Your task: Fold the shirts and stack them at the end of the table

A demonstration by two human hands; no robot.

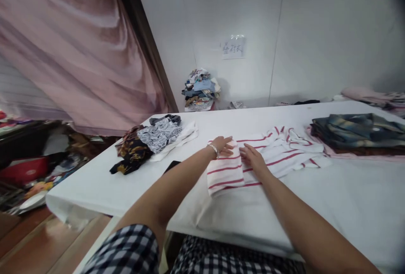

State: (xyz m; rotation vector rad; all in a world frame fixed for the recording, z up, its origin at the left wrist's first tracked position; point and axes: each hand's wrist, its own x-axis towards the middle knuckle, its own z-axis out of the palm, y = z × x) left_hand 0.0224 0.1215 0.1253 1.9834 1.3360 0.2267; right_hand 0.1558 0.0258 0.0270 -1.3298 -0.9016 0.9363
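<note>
A white garment with red stripes (278, 154) lies partly folded on the white table (348, 206). My left hand (222, 145), with a bracelet at the wrist, lies flat on the garment's folded left part. My right hand (253, 159) presses flat on the same garment just beside it. Both hands have their fingers spread and grip nothing.
A loose heap of patterned clothes (148, 141) lies at the table's left end. A folded stack of dark garments (357, 132) sits at the right. More clothes (201, 90) are piled against the far wall. A pink curtain (72, 50) hangs at left, above floor clutter.
</note>
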